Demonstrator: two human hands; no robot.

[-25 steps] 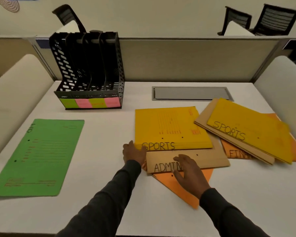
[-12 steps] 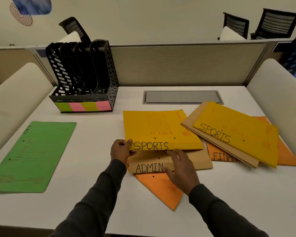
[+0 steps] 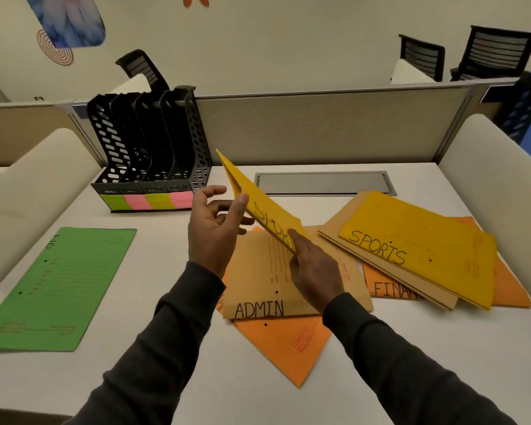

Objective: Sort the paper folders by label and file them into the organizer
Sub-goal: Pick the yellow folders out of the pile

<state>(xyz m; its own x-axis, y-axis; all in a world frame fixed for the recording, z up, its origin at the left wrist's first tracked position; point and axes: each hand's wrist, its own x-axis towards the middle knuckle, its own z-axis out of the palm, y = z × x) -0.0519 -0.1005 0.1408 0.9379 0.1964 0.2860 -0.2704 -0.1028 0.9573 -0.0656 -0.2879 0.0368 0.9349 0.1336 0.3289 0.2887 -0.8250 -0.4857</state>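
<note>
Both hands hold a yellow folder marked SPORTS (image 3: pixel 258 204) tilted up on edge above the desk. My left hand (image 3: pixel 215 228) pinches its near edge with the thumb; my right hand (image 3: pixel 314 268) grips its lower corner. Under them lies a tan folder marked ADMIN (image 3: pixel 258 283) on an orange folder (image 3: pixel 288 342). To the right, a second yellow SPORTS folder (image 3: pixel 426 243) rests on a tan folder (image 3: pixel 390 271) and an orange FINANCE folder (image 3: pixel 390 288). A green folder (image 3: pixel 59 286) lies at the left. The black slotted organizer (image 3: pixel 154 148) stands at the back left with green and pink labels.
A grey cable hatch (image 3: pixel 325 182) is set in the white desk (image 3: pixel 426 348) behind the folders. A beige partition (image 3: pixel 319 124) closes the back; white rounded side panels (image 3: pixel 497 191) flank the desk. Black chairs stand beyond.
The yellow SPORTS folder has come off the ADMIN folder and now stands tilted in the air, held in both hands. The right hand moved from the ADMIN folder to the yellow one.
</note>
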